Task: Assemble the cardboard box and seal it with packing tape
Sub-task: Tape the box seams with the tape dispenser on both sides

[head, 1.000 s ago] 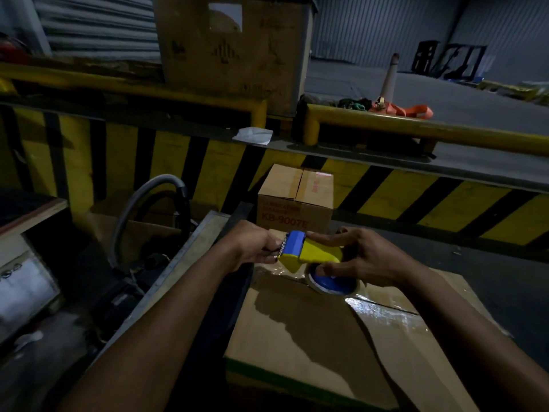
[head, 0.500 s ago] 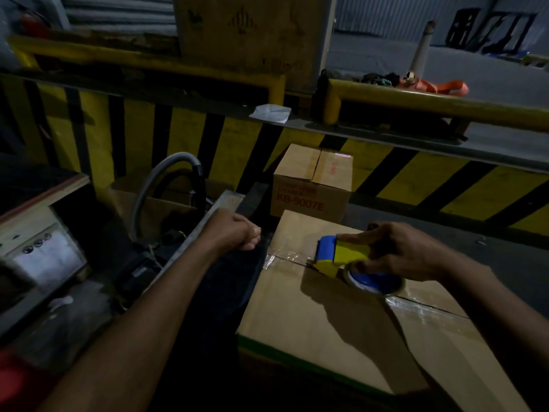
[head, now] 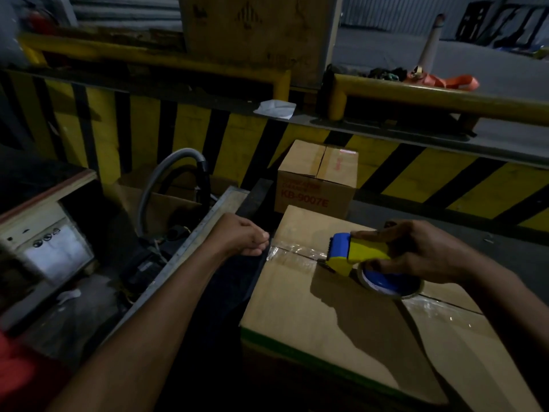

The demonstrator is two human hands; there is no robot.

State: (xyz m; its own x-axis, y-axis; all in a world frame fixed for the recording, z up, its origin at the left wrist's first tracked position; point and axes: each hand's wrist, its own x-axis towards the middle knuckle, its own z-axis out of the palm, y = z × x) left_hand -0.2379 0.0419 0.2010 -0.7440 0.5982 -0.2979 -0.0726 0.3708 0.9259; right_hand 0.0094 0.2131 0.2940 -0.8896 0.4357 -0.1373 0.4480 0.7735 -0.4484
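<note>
**Tape dispenser on the box seam, left hand at the tape's end**

While the right hand (head: 416, 251) grips the yellow-and-blue tape dispenser (head: 355, 252), its fingers wrap over the yellow body and the thumb lies along the top, so the hand is closed firmly around the tool. The dispenser sits on top of the cardboard box (head: 312, 316), its blue front end pointing left along the seam where the two top flaps meet. Under the hand, the roll of packing tape (head: 386, 285) rests against the box top, its blue core showing.

A clear strip of tape (head: 288, 251) runs from the dispenser's front to the left edge of the box, lying over the seam. More glossy tape shows on the seam to the right of the roll, toward the near right corner.

The left hand (head: 240, 237) is curled into a loose fist just off the left edge of the box, with the fingertips pinched together right at the end of the strip. Whether the fingers actually hold the tape end cannot be told in the dim light.

The box stands in the lower right of the view, flaps down, with a green band along its near edge. Behind it, a smaller closed carton (head: 318, 182) printed with red lettering stands against a yellow-and-black striped barrier (head: 178, 135). To the left, a grey hose (head: 166, 171) arches up beside a metal-edged board (head: 184, 248).
</note>
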